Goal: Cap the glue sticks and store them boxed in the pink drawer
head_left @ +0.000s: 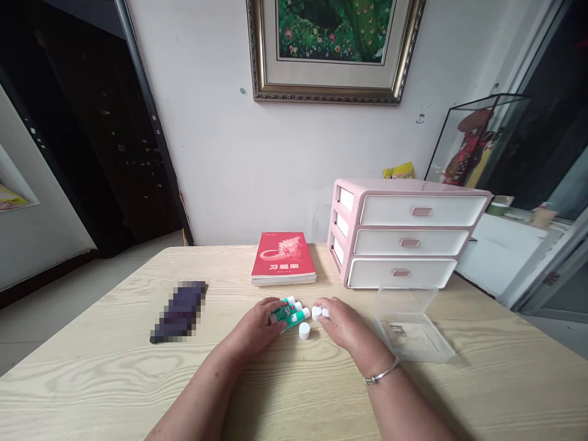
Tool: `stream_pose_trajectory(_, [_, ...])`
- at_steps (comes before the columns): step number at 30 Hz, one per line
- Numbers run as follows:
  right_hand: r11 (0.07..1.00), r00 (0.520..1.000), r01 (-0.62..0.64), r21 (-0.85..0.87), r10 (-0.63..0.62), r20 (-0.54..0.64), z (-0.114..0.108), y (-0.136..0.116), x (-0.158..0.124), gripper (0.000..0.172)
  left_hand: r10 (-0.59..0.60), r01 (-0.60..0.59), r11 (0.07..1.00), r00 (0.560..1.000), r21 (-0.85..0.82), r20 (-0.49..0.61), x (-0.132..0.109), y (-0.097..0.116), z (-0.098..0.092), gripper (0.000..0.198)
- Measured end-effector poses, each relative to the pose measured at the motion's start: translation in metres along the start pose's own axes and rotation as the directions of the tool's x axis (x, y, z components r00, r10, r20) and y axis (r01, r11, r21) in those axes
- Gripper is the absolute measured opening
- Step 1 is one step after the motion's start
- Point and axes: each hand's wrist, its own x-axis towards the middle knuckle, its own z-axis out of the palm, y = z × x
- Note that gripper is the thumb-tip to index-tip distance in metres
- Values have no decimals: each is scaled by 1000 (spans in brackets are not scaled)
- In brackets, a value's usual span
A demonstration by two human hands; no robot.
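Three green glue sticks [294, 319] with white ends lie side by side on the table. My left hand [260, 323] is closed over their left ends, its fingers curled round them. A white cap [304, 331] stands on the tabletop just in front of the glue sticks, between my hands and touched by neither. Two more white caps [316, 313] are at the fingertips of my right hand [339, 323], which is closed on them. Its thumb and part of the fingers are hard to make out.
Behind my hands lies a thick red book [283, 256]. A pink and white drawer unit [408, 239] stands at the back right. An open clear plastic box [416, 337] sits right of my right wrist. A blurred dark object [180, 311] lies at left on the wooden table [114, 367].
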Motion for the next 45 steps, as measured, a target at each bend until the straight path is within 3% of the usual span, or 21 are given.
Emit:
stream_pose_trajectory(5, [999,1000,-5,-34,5,-4,0,0,0,34,3,-2,999,1000,-37,4,1,-3,2,50])
stream_pose_trajectory(14, [996,994,-91,-26,89,-65,-2,-1,3,39,-57,54,998,994,-33,-97,2,-6,1,44])
stream_pose_trajectory(28, [998,999,4,57,-2,-38,3,-7,-1,28,-1,4,1000,995,-30,98,2,4,5,46])
stream_pose_trajectory(45, [998,997,-56,36,58,-57,-1,-10,0,39,-5,0,995,999,-99,-48,2,0,2,45])
